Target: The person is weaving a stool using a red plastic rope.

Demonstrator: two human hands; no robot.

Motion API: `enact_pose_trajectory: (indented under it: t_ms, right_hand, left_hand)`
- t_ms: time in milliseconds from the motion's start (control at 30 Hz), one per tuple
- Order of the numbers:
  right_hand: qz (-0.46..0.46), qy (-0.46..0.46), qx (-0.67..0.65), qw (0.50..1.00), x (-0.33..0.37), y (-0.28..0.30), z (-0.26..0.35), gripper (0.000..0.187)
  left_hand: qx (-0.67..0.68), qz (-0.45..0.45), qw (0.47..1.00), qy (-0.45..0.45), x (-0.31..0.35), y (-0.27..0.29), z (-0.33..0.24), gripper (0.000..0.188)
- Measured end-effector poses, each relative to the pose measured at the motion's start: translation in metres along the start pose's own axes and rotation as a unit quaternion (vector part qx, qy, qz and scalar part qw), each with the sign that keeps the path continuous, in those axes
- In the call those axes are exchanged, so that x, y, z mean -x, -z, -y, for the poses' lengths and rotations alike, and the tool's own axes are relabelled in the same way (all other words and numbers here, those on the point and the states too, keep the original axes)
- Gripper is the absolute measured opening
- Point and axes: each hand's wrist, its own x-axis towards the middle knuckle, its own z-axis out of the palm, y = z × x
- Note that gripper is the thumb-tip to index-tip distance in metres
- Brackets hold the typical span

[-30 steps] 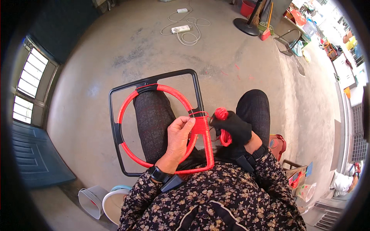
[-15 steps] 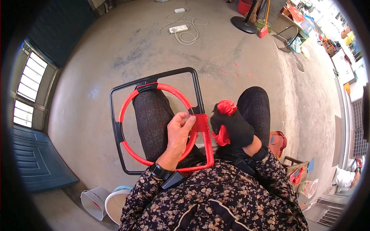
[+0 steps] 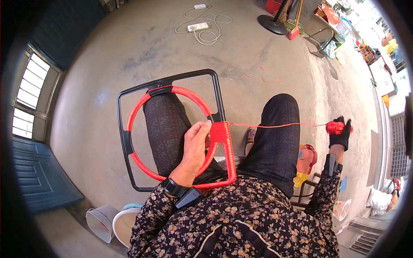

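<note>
A black square frame [image 3: 121, 129] with a round inner ring rests over my left thigh. Red cord covers much of the ring [image 3: 189, 94], the near right corner and a joining patch [image 3: 220, 133] on the right side. My bare left hand [image 3: 195, 148] is closed on the frame beside that patch, thumb and fingers pinching its edge. Far out to the right, my black-gloved right hand [image 3: 340, 136] grips a bundle of red cord [image 3: 335, 127]. One strand [image 3: 275, 125] runs taut from the patch across my right knee to the bundle.
Two buckets [image 3: 101, 223] stand at the lower left by a blue door panel [image 3: 43, 172]. A white power strip [image 3: 198, 27] and its cable lie on the floor ahead. A black round base [image 3: 272, 25] and a broom [image 3: 294, 32] stand far right. Red scraps dot the floor.
My right hand has swung far out to the right with the cord bundle, drawing a strand out straight. The frame and my left hand have shifted slightly up and left in view.
</note>
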Motion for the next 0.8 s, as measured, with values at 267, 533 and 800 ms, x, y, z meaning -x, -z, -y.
enact_pose_trajectory:
  t_ms: [267,533,800]
  right_hand:
    - [0.362,-0.108,0.588,0.715,0.012,-0.232,-0.111,0.045]
    - [0.362,-0.097,0.479,0.794,-0.014,-0.301,-0.191,0.053]
    - [0.281,0.279,0.462,0.794,0.006,-0.351,-0.153,0.06]
  left_hand:
    - [-0.062,-0.014,0.997,-0.05,-0.008,0.01,0.012,0.015]
    - [-0.136,-0.032,0.989,-0.037,-0.002,0.011,0.009,0.016]
    - [-0.436,-0.115,0.708,-0.543,0.018,-0.01,-0.02,0.024]
